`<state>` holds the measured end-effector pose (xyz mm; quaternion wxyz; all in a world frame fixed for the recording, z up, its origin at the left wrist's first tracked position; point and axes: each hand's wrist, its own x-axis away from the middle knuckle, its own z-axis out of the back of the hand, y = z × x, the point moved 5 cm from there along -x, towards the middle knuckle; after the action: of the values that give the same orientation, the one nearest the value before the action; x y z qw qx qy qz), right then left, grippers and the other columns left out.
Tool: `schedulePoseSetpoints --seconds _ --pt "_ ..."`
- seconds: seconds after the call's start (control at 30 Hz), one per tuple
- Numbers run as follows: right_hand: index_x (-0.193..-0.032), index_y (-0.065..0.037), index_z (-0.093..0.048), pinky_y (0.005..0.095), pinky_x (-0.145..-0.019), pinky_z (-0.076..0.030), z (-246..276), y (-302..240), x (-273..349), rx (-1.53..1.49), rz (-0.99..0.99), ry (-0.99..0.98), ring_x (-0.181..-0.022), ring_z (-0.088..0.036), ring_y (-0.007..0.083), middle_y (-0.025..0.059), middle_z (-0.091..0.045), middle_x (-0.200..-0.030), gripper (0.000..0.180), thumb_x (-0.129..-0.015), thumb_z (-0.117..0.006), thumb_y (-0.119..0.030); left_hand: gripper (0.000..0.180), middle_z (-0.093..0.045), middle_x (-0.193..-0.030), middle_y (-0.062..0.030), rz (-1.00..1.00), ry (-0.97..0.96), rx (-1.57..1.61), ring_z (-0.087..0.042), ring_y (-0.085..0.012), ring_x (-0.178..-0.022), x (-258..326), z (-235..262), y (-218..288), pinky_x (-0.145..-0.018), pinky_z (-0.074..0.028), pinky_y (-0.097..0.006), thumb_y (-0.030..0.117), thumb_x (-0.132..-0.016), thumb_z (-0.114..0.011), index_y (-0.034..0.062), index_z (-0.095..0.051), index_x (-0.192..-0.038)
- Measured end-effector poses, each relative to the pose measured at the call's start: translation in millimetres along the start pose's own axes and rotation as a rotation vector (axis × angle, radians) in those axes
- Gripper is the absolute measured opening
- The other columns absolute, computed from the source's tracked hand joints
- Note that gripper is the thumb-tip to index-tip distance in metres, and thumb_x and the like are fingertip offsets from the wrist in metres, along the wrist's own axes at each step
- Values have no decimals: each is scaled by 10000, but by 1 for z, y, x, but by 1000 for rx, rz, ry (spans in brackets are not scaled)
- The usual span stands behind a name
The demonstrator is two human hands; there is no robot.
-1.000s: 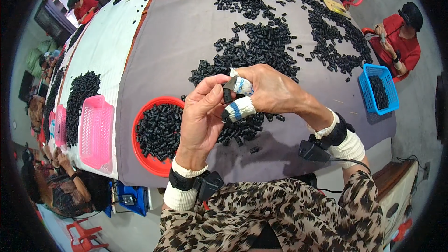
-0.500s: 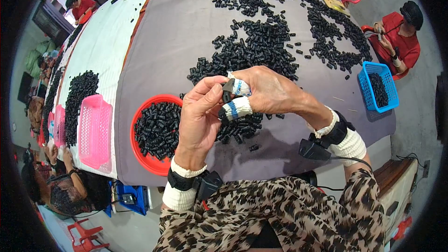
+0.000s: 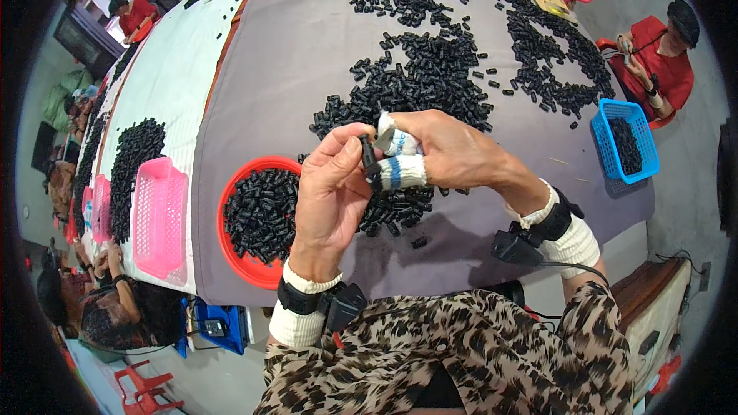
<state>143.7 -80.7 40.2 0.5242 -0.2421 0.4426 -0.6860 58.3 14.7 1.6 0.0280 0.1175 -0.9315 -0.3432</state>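
Grey tabletop (image 3: 284,69), red basin (image 3: 250,270) near its front edge.
Left hand (image 3: 329,196) pinches a black piece (image 3: 367,154); curled right hand (image 3: 461,150) grips a grey sliver (image 3: 382,137).

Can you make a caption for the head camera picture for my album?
Left hand holds a black piece against the right hand, near a red bowl.

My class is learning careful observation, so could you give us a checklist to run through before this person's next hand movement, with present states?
1. Left hand has its grip on a black piece: ok.
2. Right hand wears white wraps on thumb and finger: ok.
3. Grey tip at those wraps touches the piece: cannot tell.
4. Red basin beside the left wrist holds pieces: ok.
5. Tablecloth beneath the hands free of loose black pieces: not ok.
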Motion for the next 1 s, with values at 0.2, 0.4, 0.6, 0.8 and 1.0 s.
schedulePoseSetpoints --seconds 0.2,0.4,0.6,0.8,1.0 --pt "-860 -15 -558 292 -628 -436 2 1 9 -215 -81 -19 -668 -524 120 58 -588 -720 167 -792 -627 -152 204 -606 -862 -53 -13 -8 0 -572 -100 -740 4 3 0 -675 -471 -214 125 -890 -533 5 -551 -1054" --pt "-863 -12 -582 304 -626 -439 -5 9 6 -86 -7 -21 -652 -555 162 84 -607 -724 299 -738 -679 -266 223 -604 -869 -57 -39 69 -41 -565 -116 -760 4 3 -3 -678 -462 -232 123 -884 -544 -9 -553 -1063" --pt "-816 -3 -594 319 -625 -444 -5 1 2 -83 -21 -6 -643 -571 194 108 -611 -713 376 -662 -717 -324 226 -602 -899 -67 -44 -14 -57 -563 -112 -788 4 1 -4 -691 -463 -233 123 -883 -547 -10 -554 -1066" --pt "-828 -15 -568 294 -577 -422 -4 1 2 -21 -40 -11 -618 -519 128 52 -581 -689 302 -680 -730 -223 214 -605 -928 -71 -44 5 -70 -574 -120 -821 5 1 -6 -757 -479 -255 121 -892 -531 -7 -558 -1062" --pt "-828 -15 -577 293 -572 -420 -3 0 2 -14 -95 -45 -613 -522 128 54 -586 -677 311 -674 -730 -238 205 -612 -940 -76 -34 84 -105 -586 -131 -838 5 2 -8 -770 -481 -271 112 -891 -529 -6 -561 -1055"
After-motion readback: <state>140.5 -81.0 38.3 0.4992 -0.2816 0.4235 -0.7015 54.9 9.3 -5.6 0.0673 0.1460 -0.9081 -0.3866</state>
